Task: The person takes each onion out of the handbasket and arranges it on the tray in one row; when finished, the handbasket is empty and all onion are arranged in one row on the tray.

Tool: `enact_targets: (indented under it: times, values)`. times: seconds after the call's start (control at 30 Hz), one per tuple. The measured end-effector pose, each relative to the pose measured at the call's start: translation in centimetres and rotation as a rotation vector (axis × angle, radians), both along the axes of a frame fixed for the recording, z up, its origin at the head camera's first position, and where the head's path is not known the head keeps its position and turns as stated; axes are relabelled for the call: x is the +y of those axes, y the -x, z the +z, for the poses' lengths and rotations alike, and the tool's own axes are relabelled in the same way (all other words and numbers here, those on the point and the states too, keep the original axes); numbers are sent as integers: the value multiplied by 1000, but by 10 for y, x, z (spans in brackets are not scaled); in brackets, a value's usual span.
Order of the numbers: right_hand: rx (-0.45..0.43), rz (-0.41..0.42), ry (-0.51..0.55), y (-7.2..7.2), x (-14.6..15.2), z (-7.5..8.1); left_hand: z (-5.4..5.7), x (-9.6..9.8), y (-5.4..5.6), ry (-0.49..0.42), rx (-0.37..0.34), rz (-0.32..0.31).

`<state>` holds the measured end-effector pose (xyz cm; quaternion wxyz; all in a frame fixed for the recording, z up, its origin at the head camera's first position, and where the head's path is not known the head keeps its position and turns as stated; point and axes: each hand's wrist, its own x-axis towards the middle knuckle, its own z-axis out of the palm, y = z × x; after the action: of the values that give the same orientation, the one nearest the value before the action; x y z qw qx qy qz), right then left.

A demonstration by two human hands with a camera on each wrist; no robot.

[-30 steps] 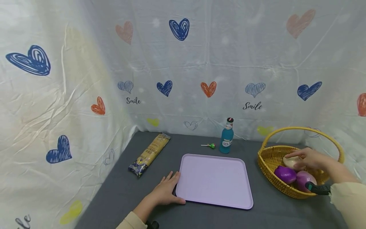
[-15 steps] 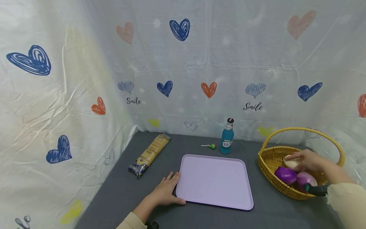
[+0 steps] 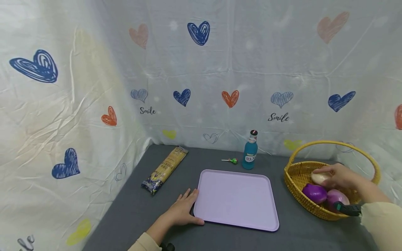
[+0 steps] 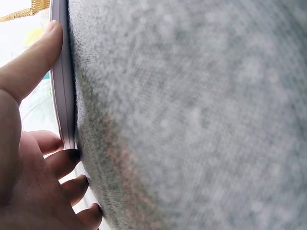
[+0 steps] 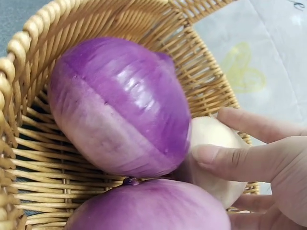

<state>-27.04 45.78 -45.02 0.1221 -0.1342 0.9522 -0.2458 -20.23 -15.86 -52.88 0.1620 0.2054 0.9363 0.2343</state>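
Note:
In the head view, my left hand [image 3: 180, 211] lies at the near left corner of a lilac tray [image 3: 235, 198]. Its fingers are spread along the left rim and the thumb touches the front rim; the left wrist view shows the fingertips at the tray's edge. Over a yellow wicker basket [image 3: 290, 177] at the right, my right hand [image 3: 343, 177] grips a cream-coloured round vegetable [image 5: 211, 132], thumb on the near side, part of the fingers hidden. Beside it in the basket are a deep purple onion [image 5: 120, 105] and a paler purple onion [image 5: 153, 208].
A blue bottle [image 3: 249, 157] stands upright behind the tray, with a green lollipop [image 3: 233, 160] lying to its left. Farther left lies a long yellow packet [image 3: 164, 169] on the grey table [image 3: 125, 223]. The basket's handle [image 3: 333, 142] arches up behind my right hand.
My right hand has shifted very slightly around the cream-coloured vegetable, which stays in the basket. The left hand keeps its place at the tray. The head view has shifted slightly.

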Motion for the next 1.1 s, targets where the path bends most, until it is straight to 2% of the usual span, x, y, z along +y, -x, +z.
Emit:
enact_targets:
  times: [0.13,0.73,1.1]
  values:
    - [41,29,-2,-2,-2,5,-1,0,0,5,-1,9]
    - [20,54,-5,-8,-10,19,-4,-1,0,0,12,7]
    - [45,62,25,-15,-19,27,-3,0,1,0,9,3]
